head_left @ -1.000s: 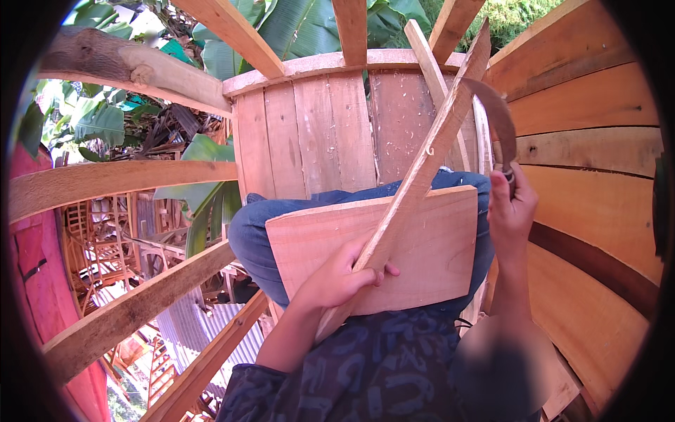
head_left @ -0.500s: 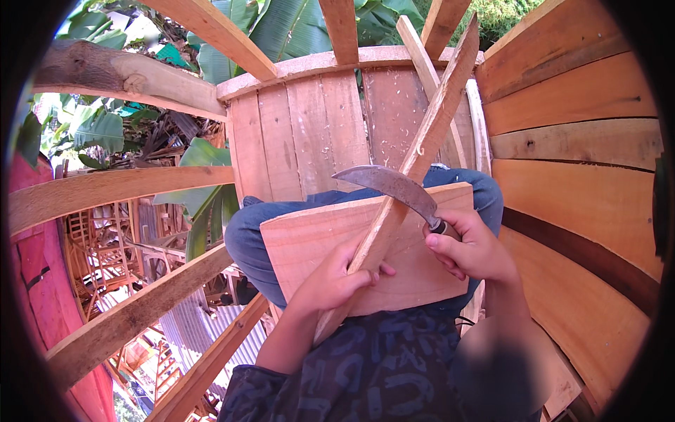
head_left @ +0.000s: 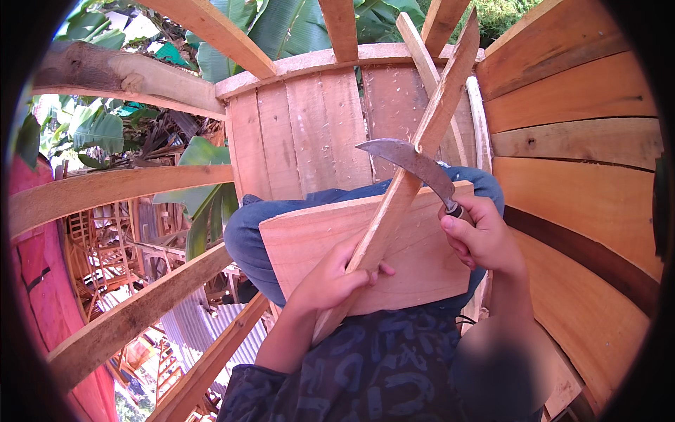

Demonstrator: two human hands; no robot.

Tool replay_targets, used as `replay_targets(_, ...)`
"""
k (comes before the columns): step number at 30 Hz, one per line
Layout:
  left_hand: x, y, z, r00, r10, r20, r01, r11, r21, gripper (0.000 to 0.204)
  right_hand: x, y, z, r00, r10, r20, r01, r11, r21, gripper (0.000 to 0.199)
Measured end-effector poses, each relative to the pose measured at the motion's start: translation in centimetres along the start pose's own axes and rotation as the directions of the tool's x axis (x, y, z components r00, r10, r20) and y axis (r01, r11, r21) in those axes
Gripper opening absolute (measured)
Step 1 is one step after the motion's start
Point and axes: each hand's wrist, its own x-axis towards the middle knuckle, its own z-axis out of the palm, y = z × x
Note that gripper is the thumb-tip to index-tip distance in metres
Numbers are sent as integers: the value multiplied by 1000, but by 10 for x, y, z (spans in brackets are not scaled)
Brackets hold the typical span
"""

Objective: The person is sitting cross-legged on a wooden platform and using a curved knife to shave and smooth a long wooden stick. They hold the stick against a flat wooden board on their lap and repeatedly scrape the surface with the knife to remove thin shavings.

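My left hand (head_left: 339, 276) is wrapped round the lower part of a long wooden stick (head_left: 394, 211), which slants from my belly up to the far right. In my right hand (head_left: 479, 235) is a sickle-shaped knife (head_left: 408, 158) with a dark handle. Its curved blade lies across the stick about midway, with the tip pointing left. A small curl of wood shows at the stick beside the blade. Under both hands a flat wooden board (head_left: 302, 243) rests on my crossed legs, in blue trousers.
I sit on a plank floor (head_left: 271, 141) strewn with shavings. A plank wall (head_left: 576, 148) rises on the right. Open wooden beams (head_left: 126, 193) run along the left, with a drop to corrugated metal sheeting (head_left: 211, 337) below. Another thin wooden strip (head_left: 422, 56) lies at the far edge.
My right hand has moved the knife a little up and to the right, so the blade now crosses the stick farther from my left hand. The left hand stays in place.
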Motion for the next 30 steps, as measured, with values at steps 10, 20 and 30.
replay_targets(10, 2, 1, -1, 1000, -6, -5, 6, 999, -32, 44, 20, 23, 30, 815, -448, -369, 238, 838, -491, 21)
replay_targets(20, -2, -3, -2, 1000, 11, -11, -11, 1000, -20, 47, 16, 12, -6, 643, -511, -571, 316, 856, -409, 22)
replay_targets(30, 1, 5, 4, 999, -12, -53, 11, 1000, -9, 47, 15, 22, 13, 880, -357, -313, 214, 887, -409, 22)
